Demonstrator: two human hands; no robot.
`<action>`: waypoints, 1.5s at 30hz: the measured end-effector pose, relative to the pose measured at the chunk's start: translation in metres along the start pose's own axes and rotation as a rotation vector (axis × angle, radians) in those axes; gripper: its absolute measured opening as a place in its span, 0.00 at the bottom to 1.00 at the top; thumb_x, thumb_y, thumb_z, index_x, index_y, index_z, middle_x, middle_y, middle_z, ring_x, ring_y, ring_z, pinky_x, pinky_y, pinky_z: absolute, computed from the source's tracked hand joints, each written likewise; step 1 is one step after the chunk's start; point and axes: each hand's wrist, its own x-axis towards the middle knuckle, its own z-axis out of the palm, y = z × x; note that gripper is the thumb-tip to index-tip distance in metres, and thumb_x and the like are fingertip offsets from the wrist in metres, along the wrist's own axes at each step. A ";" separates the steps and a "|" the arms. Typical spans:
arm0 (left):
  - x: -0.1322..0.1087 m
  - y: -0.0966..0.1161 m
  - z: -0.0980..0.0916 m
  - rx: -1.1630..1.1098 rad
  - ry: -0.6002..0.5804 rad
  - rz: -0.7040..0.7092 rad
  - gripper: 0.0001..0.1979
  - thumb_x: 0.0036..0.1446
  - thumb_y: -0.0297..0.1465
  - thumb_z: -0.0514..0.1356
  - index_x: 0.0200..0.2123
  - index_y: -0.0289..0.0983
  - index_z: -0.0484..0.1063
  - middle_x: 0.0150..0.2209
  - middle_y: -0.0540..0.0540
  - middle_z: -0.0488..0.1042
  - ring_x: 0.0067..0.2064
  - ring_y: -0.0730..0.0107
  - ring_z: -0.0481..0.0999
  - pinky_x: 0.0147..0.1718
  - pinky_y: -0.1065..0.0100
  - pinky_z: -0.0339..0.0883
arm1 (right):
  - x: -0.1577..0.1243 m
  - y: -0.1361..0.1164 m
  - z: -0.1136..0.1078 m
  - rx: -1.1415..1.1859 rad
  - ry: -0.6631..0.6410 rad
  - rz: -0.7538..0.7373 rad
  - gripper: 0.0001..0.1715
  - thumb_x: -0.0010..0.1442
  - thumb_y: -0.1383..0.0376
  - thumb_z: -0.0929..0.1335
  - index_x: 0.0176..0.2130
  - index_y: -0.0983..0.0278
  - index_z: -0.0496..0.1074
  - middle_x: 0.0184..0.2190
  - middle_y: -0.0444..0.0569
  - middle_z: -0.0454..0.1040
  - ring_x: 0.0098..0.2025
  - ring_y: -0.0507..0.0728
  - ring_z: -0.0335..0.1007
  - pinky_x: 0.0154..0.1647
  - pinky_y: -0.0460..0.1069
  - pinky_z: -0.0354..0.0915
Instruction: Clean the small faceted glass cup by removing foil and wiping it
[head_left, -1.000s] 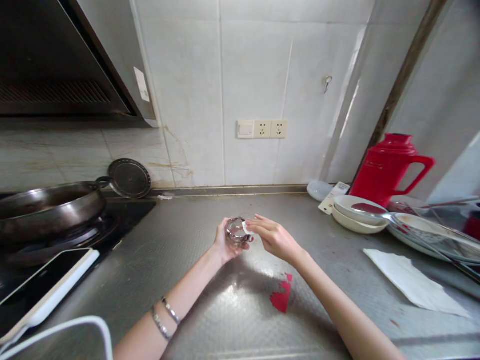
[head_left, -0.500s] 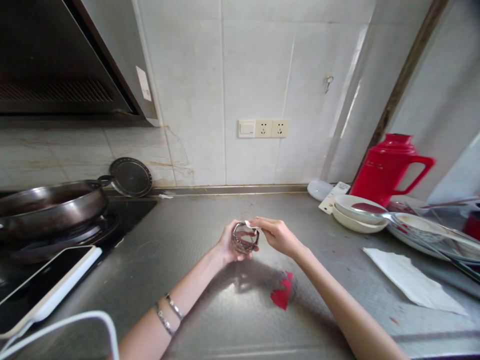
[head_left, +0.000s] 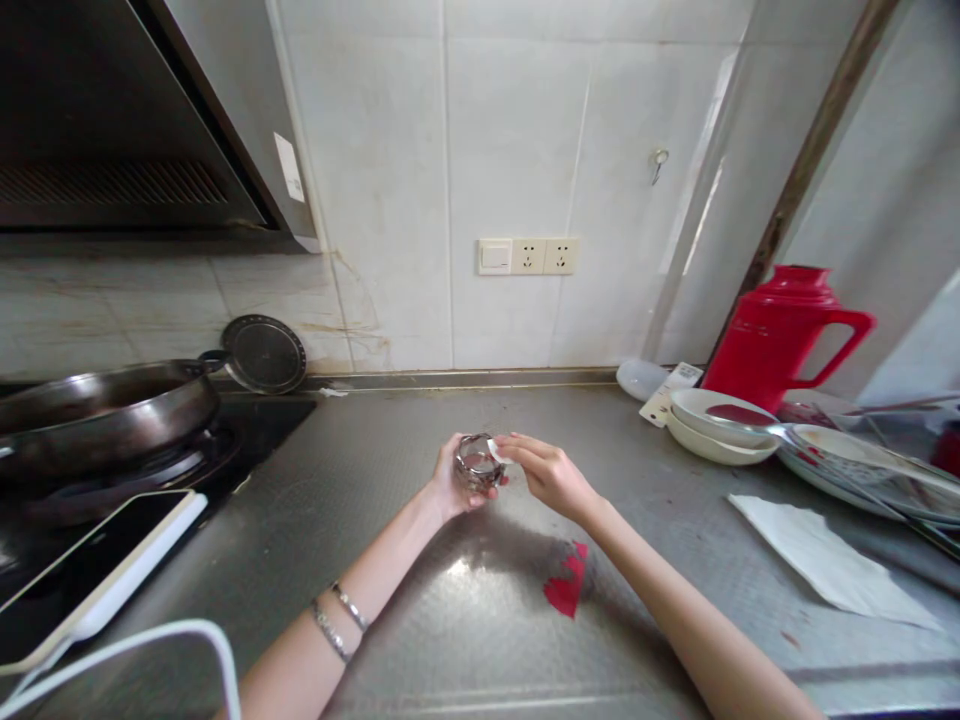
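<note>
My left hand [head_left: 448, 488] is wrapped round a small clear faceted glass [head_left: 476, 461], held above the steel counter [head_left: 420, 620]. My right hand [head_left: 546, 472] pinches a small white scrap, likely paper or tissue [head_left: 494, 451], at the glass's rim. Two silver bangles sit on my left wrist [head_left: 337, 618]. Below the hands, a red stain or scrap [head_left: 566, 585] lies on the counter.
A dark wok [head_left: 97, 410] sits on the stove at left, with a round lid [head_left: 264, 354] leaning on the wall. A phone or tablet [head_left: 82, 575] lies near left. At right stand a red jug [head_left: 784, 335], stacked bowls [head_left: 712, 428], plates and a white paper sheet [head_left: 825, 560].
The glass and both hands shifted slightly; the glass dipped right, then came back up left. My right fingers keep the white scrap at its rim.
</note>
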 end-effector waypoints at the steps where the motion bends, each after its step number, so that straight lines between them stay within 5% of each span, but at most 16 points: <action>1: 0.000 -0.001 0.002 0.026 -0.018 -0.031 0.27 0.56 0.48 0.44 0.32 0.32 0.70 0.25 0.33 0.76 0.17 0.59 0.72 0.09 0.74 0.47 | -0.001 0.002 0.002 0.023 0.023 0.031 0.29 0.57 0.80 0.56 0.50 0.61 0.71 0.49 0.51 0.75 0.53 0.56 0.71 0.56 0.57 0.67; 16: 0.003 0.001 -0.004 -0.109 0.126 0.103 0.28 0.56 0.47 0.43 0.33 0.30 0.71 0.23 0.34 0.74 0.17 0.63 0.71 0.10 0.75 0.49 | -0.006 -0.006 0.002 -0.050 -0.015 0.085 0.29 0.56 0.81 0.56 0.49 0.62 0.70 0.49 0.51 0.75 0.52 0.57 0.72 0.55 0.55 0.68; 24: 0.006 -0.011 -0.001 -0.062 0.125 0.148 0.26 0.55 0.47 0.45 0.37 0.31 0.71 0.25 0.34 0.76 0.17 0.62 0.72 0.11 0.74 0.50 | -0.007 -0.014 0.015 -0.049 0.079 0.192 0.29 0.57 0.81 0.56 0.51 0.62 0.69 0.50 0.53 0.74 0.53 0.56 0.70 0.52 0.53 0.70; 29: 0.013 -0.020 -0.002 -0.149 0.241 0.182 0.24 0.55 0.46 0.48 0.34 0.31 0.72 0.20 0.42 0.73 0.17 0.64 0.72 0.12 0.73 0.55 | -0.016 -0.031 0.018 -0.046 0.049 0.197 0.28 0.57 0.82 0.56 0.49 0.63 0.69 0.49 0.54 0.75 0.53 0.56 0.70 0.50 0.52 0.70; 39: 0.013 -0.024 0.003 -0.210 0.243 0.256 0.22 0.54 0.44 0.49 0.30 0.31 0.72 0.22 0.39 0.75 0.22 0.59 0.76 0.14 0.71 0.60 | -0.013 -0.022 0.018 -0.035 0.152 0.165 0.25 0.59 0.80 0.57 0.48 0.62 0.71 0.37 0.52 0.76 0.43 0.58 0.70 0.42 0.54 0.71; 45: 0.010 -0.026 0.007 -0.341 0.273 0.270 0.19 0.54 0.43 0.51 0.31 0.32 0.72 0.20 0.43 0.73 0.19 0.64 0.72 0.16 0.69 0.63 | -0.017 -0.042 0.020 -0.057 0.181 0.131 0.29 0.60 0.80 0.57 0.55 0.59 0.66 0.43 0.53 0.76 0.45 0.58 0.68 0.43 0.53 0.71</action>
